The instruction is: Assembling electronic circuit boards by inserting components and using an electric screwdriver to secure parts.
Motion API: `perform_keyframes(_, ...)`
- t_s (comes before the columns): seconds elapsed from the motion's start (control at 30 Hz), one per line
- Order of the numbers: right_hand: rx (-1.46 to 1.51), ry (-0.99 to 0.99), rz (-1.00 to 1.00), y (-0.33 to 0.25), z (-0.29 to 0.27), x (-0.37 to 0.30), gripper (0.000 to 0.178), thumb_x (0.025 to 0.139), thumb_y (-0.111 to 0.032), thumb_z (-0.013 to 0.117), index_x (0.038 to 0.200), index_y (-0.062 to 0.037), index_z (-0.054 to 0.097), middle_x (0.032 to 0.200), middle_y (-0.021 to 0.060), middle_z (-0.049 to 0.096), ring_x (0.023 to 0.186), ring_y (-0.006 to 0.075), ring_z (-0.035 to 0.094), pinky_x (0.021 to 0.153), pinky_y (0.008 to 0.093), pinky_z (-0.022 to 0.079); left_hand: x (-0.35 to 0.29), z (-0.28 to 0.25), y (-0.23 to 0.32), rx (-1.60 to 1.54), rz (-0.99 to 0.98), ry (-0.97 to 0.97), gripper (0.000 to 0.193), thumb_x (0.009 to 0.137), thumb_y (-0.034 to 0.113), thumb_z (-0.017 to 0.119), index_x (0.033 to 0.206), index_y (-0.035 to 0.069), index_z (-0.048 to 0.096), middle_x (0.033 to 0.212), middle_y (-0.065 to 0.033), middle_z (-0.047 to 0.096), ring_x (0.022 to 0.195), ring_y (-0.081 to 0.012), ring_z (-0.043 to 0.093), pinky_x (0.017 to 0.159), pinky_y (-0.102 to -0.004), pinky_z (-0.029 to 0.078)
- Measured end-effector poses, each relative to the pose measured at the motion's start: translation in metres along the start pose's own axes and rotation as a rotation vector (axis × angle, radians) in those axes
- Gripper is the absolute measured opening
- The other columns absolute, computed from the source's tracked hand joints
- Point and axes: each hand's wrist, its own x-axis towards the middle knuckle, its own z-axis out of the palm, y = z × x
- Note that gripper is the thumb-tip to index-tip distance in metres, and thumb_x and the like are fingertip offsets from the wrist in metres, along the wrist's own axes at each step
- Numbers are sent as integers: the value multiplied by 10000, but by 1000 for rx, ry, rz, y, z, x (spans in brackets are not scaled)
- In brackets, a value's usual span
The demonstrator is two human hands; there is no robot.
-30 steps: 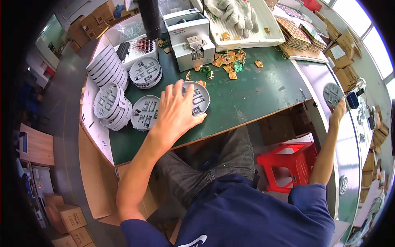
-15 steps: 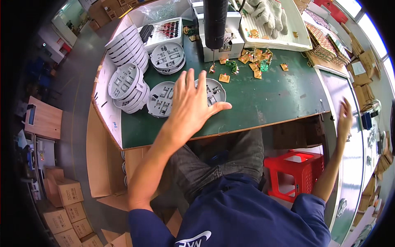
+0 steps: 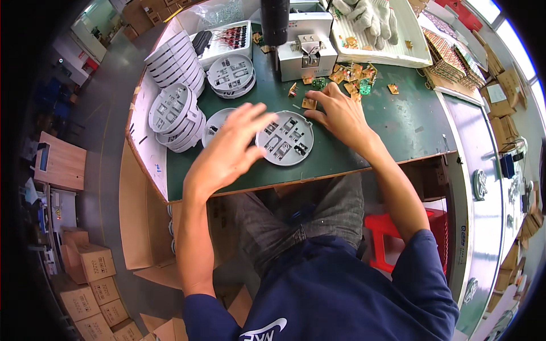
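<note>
Round grey base (image 3: 286,138): flat near the front edge of the surface (image 3: 404,128), without a long axis.
Small tan board (image 3: 309,104): just beyond the base, toward the far edge.
Right hand (image 3: 343,116): nearer the board, which lies left at its bent thumb and forefinger; cannot tell whether they grip.
Left hand (image 3: 227,153): blurred, fingers spread and empty, by the base's left rim.

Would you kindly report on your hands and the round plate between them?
Left hand open, partly hiding second plate. Right hand at small tan board, grip unclear. Round plate flat on table.
</note>
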Motion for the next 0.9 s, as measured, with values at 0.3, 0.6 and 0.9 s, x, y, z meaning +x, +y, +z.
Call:
perform_keyframes(0.3,126,-56,-31,15,2,1,295,865,-245,750,1080,-53,692,959,145,635,900,352,664,798,447,535,24,67,54,408,-319,382,973,720,605,805,1340,-98,544,1274,-227,561,1162,-371,507,1015,-471,416)
perform_keyframes(0.6,33,-28,-219,17,-1,3,231,884,-195,720,1052,-39,690,963,152,640,885,365,650,808,454,528,43,67,28,333,-421,229,972,705,557,854,1395,-34,507,1291,-252,527,1204,-418,483,1075,-511,371)
perform_keyframes(0.9,52,-185,-245,24,-7,9,256,879,-145,722,1101,-23,685,946,127,648,892,343,665,772,429,532,7,46,21,-593,-109,401,898,833,538,754,1486,8,441,1438,-303,475,1270,-439,526,1049,-516,449)
